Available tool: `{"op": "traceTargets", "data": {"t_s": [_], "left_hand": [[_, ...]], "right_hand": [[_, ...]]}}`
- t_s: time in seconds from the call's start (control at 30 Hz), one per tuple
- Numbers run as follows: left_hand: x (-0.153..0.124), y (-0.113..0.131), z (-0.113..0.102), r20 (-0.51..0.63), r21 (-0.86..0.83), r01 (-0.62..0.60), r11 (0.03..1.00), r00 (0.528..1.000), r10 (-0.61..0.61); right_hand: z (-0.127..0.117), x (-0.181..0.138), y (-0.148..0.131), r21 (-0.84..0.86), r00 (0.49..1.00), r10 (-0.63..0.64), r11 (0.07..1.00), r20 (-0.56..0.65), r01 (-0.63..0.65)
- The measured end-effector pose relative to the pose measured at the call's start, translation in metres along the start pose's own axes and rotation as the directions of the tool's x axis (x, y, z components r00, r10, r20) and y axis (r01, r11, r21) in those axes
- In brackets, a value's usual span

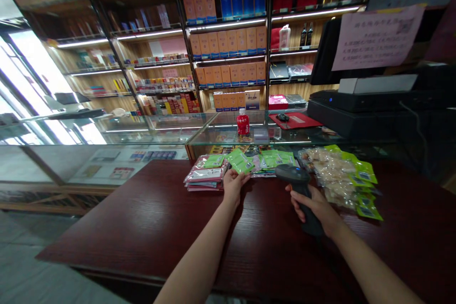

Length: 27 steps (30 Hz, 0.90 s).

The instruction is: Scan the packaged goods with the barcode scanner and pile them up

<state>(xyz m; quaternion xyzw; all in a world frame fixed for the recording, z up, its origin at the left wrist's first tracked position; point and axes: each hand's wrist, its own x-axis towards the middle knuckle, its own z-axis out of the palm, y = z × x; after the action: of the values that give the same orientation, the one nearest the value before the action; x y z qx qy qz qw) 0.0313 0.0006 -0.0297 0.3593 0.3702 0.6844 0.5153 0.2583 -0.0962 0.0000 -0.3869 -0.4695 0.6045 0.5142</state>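
My left hand [234,184] is closed on the near edge of a small green packet [241,161], lifted between two groups of packets. To its left lies a stack of flat plastic packets [204,174] with green ones on top. More green packets [278,158] lie just right of it. In my right hand [315,206] is a black barcode scanner [294,175], my fingers wrapped round its handle and its head pointing left toward the packets. Right of the scanner sits a pile of clear bags with green ends [333,175], their contents pale.
The dark red wooden counter [142,228] carries everything. Behind it, a glass display case [213,130] holds up a red bottle [242,123] and a mouse [283,117] on a red mat. A monitor [326,52] and black cash register stand at right. Shelves of boxes line the wall.
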Motion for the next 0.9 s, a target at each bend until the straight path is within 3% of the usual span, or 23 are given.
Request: {"op": "traceTargets", "data": {"t_s": [0.3, 0.57, 0.9], "left_hand": [[-0.005, -0.011, -0.002, 0.034, 0.039, -0.059, 0.997, 0.998, 0.058], [-0.004, -0.014, -0.002, -0.02, 0.161, -0.071, 0.984, 0.997, 0.075], [-0.007, -0.009, -0.001, 0.026, 0.094, -0.07, 0.993, 0.997, 0.068]], "right_hand": [[0.01, -0.009, 0.002, -0.173, 0.999, 0.009, 0.985, 0.051, 0.0], [0.008, -0.008, 0.002, -0.163, 0.999, 0.013, 0.987, 0.049, -0.004], [0.006, -0.007, 0.0, -0.127, 1.0, 0.029, 0.991, 0.002, -0.029]]}}
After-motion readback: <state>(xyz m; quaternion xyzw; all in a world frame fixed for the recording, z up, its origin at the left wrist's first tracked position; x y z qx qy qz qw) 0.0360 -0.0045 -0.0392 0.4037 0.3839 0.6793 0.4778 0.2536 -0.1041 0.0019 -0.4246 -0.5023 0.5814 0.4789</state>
